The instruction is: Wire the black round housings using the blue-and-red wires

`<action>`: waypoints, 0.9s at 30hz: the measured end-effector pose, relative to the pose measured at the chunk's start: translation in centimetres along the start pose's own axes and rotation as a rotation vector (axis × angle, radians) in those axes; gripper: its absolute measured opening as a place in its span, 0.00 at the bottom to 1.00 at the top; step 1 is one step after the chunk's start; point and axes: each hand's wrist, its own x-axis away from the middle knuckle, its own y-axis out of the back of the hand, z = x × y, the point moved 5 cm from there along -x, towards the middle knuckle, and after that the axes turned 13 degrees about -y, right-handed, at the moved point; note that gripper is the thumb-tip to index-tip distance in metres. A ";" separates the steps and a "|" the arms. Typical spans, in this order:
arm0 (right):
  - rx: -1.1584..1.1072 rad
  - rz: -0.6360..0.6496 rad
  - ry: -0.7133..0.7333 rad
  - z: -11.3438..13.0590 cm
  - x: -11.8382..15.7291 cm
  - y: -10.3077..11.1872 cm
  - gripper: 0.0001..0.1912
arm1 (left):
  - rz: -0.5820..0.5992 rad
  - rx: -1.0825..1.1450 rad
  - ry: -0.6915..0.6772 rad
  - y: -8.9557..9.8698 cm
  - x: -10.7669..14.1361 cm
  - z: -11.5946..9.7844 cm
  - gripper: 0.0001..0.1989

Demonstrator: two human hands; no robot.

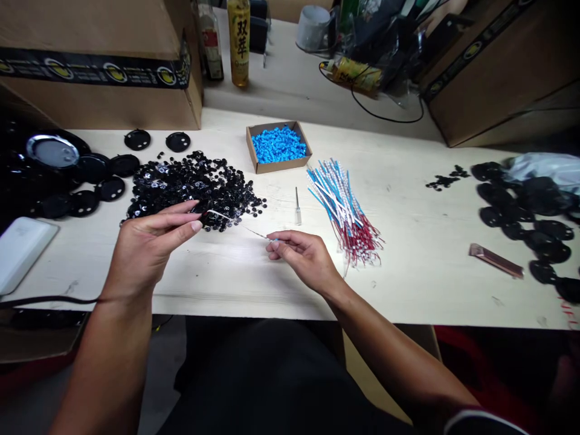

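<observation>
My left hand (151,248) and my right hand (301,257) hold a thin wire (240,222) stretched between them above the white-topped table (399,296). Its left end runs into my left fingertips, right at the edge of a heap of small black plastic discs (194,187). My right thumb and forefinger pinch the other end. Beyond that hand lie a small screwdriver (297,206) and a bundle of blue, white and red wires (344,208). Farther back stands a cardboard tray (278,145) of small blue pieces.
Larger black discs (97,188) lie at the left, and more (539,241) at the right beside a reddish utility knife (496,260). A white flat object (22,254) sits at the left edge. Cardboard boxes (95,72) and bottles (238,42) stand behind.
</observation>
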 end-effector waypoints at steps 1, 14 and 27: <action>-0.010 -0.001 0.006 0.0 -0.1 0.1 0.19 | 0.001 0.000 0.005 0.0 0.0 0.1 0.08; -0.257 0.018 -0.141 -0.5 -0.7 1.2 0.20 | 0.034 0.060 0.053 0.2 0.5 0.3 0.08; -0.326 -0.029 -0.156 0.1 -0.6 3.2 0.18 | -0.025 0.118 0.021 1.9 1.1 -0.5 0.07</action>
